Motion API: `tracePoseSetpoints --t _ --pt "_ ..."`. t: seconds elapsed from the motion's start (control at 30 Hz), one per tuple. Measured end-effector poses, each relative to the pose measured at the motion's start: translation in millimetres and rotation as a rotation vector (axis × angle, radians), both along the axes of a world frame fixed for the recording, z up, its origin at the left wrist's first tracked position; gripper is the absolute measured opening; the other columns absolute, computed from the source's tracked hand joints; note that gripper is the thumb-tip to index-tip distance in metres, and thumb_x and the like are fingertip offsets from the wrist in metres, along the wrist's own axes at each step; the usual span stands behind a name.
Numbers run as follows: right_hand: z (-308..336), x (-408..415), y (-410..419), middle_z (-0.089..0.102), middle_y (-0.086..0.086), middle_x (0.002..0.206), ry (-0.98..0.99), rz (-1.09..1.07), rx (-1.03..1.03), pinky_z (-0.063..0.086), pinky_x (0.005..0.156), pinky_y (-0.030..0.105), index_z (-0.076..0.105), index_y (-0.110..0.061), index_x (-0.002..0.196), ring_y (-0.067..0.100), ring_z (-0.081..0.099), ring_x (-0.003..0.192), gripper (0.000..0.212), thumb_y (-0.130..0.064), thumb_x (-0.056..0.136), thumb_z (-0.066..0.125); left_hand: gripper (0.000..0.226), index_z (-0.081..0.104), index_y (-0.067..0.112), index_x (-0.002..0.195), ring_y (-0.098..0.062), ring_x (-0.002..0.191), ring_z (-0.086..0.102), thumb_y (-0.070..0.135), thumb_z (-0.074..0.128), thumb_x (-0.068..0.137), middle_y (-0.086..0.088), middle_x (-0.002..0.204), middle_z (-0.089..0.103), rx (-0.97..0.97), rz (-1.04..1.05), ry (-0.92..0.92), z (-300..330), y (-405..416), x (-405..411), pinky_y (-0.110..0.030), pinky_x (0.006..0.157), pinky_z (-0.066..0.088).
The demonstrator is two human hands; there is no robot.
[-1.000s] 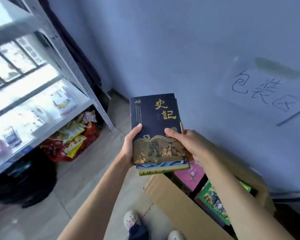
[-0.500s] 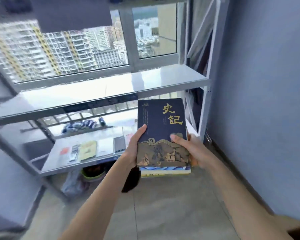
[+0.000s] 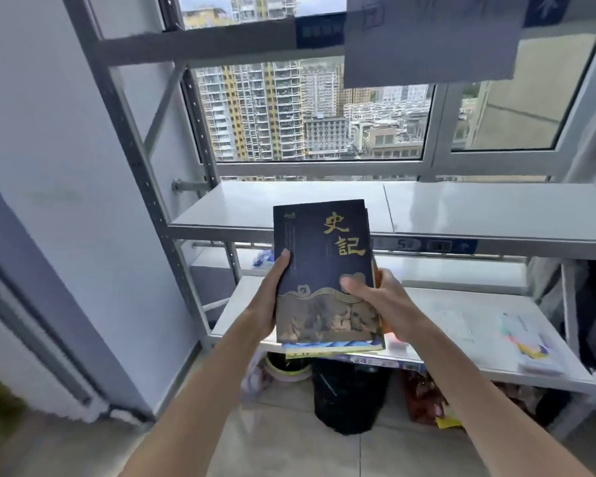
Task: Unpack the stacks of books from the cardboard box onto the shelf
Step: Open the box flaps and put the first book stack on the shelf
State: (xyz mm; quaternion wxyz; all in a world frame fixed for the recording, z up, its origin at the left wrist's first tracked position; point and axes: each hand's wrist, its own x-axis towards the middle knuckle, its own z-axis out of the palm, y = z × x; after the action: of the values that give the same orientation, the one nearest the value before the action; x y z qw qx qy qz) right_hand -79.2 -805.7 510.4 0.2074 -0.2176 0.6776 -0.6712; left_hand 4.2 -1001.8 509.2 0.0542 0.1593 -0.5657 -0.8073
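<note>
You face a grey metal shelf unit set against a wide window, its upper white board bare along the front edge and a lower white board carrying a few papers toward its right end. Between you and that unit you hold a small stack of books, a dark navy hardback with gold characters on top and thinner, brighter volumes just showing beneath it; the stack lies flat, its long axis pointing away from you toward the window. Your left hand clamps the stack's left edge, thumb on the cover and fingers hidden underneath. Your right hand clamps the right edge, thumb pressed on the cover near its lower half. The stack sits in the air in front of the upper board's front edge, near its left end, apparently somewhat lower, with both hands about equally close. Your likely next move is to lift and push forward onto that board.
</note>
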Motion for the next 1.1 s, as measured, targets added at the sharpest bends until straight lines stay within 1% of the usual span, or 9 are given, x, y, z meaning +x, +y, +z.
tracePoseSetpoints --t 0.13,0.27,0.43,0.57,0.67,0.77,0.9,1.03,1.1 --pt "-3 -50 -89 0.076 -0.007 0.093 0.153 -0.003 -0.039 0.058 0.064 0.023 0.067 -0.041 0.09 0.015 0.074 0.087 0.032 -0.037 0.063 0.084 0.057 0.076 0.023 0.106 -0.026 0.098 0.073 0.065 0.065 0.07 -0.01 0.111 0.074 -0.024 0.065 0.051 6 -84 -48 -0.032 0.069 0.06" --pt "-4 -118 -181 0.061 0.008 0.118 0.213 -0.045 -0.064 0.061 0.078 0.036 0.052 -0.028 0.111 0.023 0.067 0.102 0.065 -0.049 0.057 0.082 0.06 0.069 0.02 0.121 -0.027 0.107 0.069 0.063 0.056 0.082 -0.011 0.12 0.071 -0.034 0.063 0.126 23 -166 -111 -0.034 0.076 0.059" --pt "14 -185 -272 0.051 0.006 0.125 0.336 -0.087 -0.085 0.06 0.082 0.033 0.044 -0.037 0.111 0.021 0.059 0.11 0.061 -0.044 0.062 0.078 0.052 0.068 0.022 0.122 -0.027 0.116 0.064 0.056 0.038 0.096 -0.01 0.128 0.066 -0.085 -0.001 0.217 47 -253 -178 -0.036 0.086 0.057" --pt "18 -226 -332 0.053 0.003 0.121 0.424 -0.125 -0.088 0.059 0.076 0.024 0.041 -0.031 0.118 0.019 0.06 0.107 0.071 -0.044 0.06 0.079 0.065 0.044 0.01 0.143 -0.038 0.13 0.05 0.055 0.036 0.096 -0.019 0.141 0.053 -0.22 0.066 0.256 48 -311 -220 -0.056 0.108 0.04" --pt "9 -253 -370 0.05 -0.001 0.119 0.491 -0.117 -0.047 0.056 0.079 0.021 0.041 -0.03 0.121 0.016 0.055 0.109 0.075 -0.041 0.059 0.082 0.091 0.039 0.003 0.143 -0.037 0.127 0.053 0.068 0.053 0.08 -0.023 0.139 0.052 -0.367 0.157 0.314 44 -343 -243 -0.057 0.104 0.043" --pt "-8 -273 -403 0.049 0.002 0.124 0.467 -0.108 -0.027 0.057 0.087 0.031 0.042 -0.028 0.124 0.018 0.053 0.115 0.079 -0.038 0.059 0.085 0.113 0.039 0.0 0.139 -0.035 0.119 0.058 0.08 0.062 0.063 -0.025 0.133 0.055 -0.397 0.197 0.356 27 -375 -267 -0.055 0.097 0.05" --pt "-17 -295 -434 0.048 -0.004 0.125 0.397 -0.107 -0.03 0.053 0.081 0.017 0.043 -0.022 0.13 0.011 0.053 0.116 0.084 -0.037 0.059 0.086 0.118 0.032 0.002 0.145 -0.04 0.125 0.052 0.079 0.065 0.061 -0.026 0.138 0.05 -0.318 0.176 0.356 6 -417 -295 -0.059 0.099 0.047" --pt "-34 -299 -450 0.054 -0.017 0.115 0.26 -0.046 -0.03 0.055 0.075 0.018 0.037 -0.021 0.13 0.0 0.058 0.107 0.08 -0.025 0.066 0.084 0.111 0.033 0.009 0.145 -0.027 0.119 0.06 0.073 0.071 0.063 -0.013 0.132 0.059 -0.308 0.08 0.363 -13 -450 -311 -0.039 0.089 0.056" --pt "-40 -297 -455 0.057 -0.006 0.118 0.201 -0.046 -0.052 0.056 0.076 0.022 0.035 -0.023 0.131 0.003 0.06 0.106 0.08 -0.023 0.067 0.084 0.104 0.035 0.009 0.143 -0.023 0.118 0.06 0.07 0.071 0.066 -0.005 0.127 0.062 -0.325 0.032 0.402 -15 -458 -313 -0.031 0.086 0.055"
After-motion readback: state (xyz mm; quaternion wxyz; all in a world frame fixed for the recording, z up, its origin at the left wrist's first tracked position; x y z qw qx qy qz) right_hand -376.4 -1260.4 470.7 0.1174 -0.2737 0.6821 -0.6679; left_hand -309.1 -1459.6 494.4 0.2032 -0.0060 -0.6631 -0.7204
